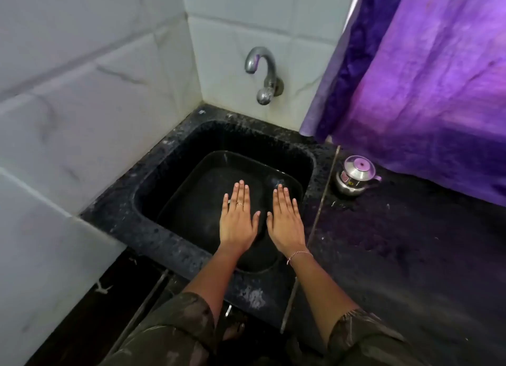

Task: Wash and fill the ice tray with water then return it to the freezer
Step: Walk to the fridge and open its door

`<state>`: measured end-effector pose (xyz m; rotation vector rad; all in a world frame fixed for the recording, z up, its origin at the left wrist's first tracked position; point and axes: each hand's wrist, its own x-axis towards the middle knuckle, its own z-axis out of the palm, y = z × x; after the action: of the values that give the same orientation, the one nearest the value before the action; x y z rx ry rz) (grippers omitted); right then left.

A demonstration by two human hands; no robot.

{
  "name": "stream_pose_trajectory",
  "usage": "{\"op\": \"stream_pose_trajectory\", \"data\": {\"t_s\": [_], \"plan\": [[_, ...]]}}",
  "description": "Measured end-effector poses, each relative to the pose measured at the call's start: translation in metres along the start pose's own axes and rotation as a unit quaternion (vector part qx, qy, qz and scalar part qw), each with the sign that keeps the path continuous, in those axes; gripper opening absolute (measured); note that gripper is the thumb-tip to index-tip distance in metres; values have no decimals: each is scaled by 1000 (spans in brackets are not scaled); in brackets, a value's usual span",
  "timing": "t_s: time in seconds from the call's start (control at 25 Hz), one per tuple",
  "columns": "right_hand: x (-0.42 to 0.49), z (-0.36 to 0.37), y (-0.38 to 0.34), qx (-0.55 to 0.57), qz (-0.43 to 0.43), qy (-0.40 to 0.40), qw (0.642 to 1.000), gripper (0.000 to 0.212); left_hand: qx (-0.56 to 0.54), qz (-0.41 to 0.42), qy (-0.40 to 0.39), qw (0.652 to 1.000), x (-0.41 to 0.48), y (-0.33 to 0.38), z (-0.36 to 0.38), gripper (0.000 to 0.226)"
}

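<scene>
Item 1. Left hand [236, 223]: palm down, fingers straight and close together, thumb spread toward 3 o'clock. It holds nothing. A ring [239, 204] sits on one finger.

Item 2. Right hand [284, 223]: palm down just beside the left, apart from it. Fingers are straight and together, thumb out toward 9 o'clock, nothing held. A thin bracelet [298, 254] circles the wrist.

Item 3. Sink [164, 179]: black speckled stone, set in the corner. Both hands hover over it.

Item 4. Black tub [208, 157]: square with rounded corners, lying inside the sink below the hands. Its inside is too dark to tell whether it holds water.

Item 5. Ice tray: cannot be made out anywhere in this view.

Item 6. Tap [262, 72]: chrome, wall-mounted at 12 o'clock of the sink, spout curved down.

Item 7. Steel pot [354, 178]: small, lidded, standing on the dark counter [397, 256] at 3 o'clock of the sink.

Item 8. Purple curtain [424, 92]: hangs at 1 o'clock, its hem over the counter.

Item 9. White tiled wall [82, 105]: from 9 to 12 o'clock.
</scene>
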<state>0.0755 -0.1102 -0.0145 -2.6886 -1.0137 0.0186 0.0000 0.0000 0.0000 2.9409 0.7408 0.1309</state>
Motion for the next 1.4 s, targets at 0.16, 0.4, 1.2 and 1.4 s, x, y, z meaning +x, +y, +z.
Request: {"op": "stream_pose_trajectory", "data": {"t_s": [0.16,0.4,1.2,1.4], "plan": [[-8,13,-16,16,-36,-36,999,59,13,-64,-5,998,-24,-16,9,69],[-26,32,-50,46,-122,-71,989,60,4,-185,-5,983,-69,-42,15,70],[-125,56,-163,24,-418,-138,898,63,5,-479,25,878,-260,-85,10,70],[-172,50,-179,35,-471,-164,866,58,14,-533,26,846,-320,-66,8,71]]}}
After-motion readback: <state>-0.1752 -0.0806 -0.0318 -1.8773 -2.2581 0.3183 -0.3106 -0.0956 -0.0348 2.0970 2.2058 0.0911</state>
